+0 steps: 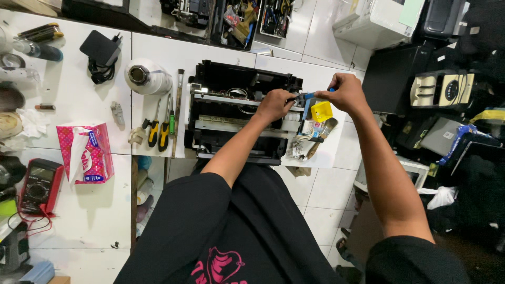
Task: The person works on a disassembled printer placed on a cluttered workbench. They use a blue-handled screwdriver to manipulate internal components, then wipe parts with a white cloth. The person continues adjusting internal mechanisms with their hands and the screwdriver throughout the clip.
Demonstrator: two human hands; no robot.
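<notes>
With the opened black printer [236,113] on the white bench [158,52], the left hand [274,104] should brace its right end while the right hand [344,92], closed on a blue-handled tool [315,95], works gently, clear of the wires.
</notes>
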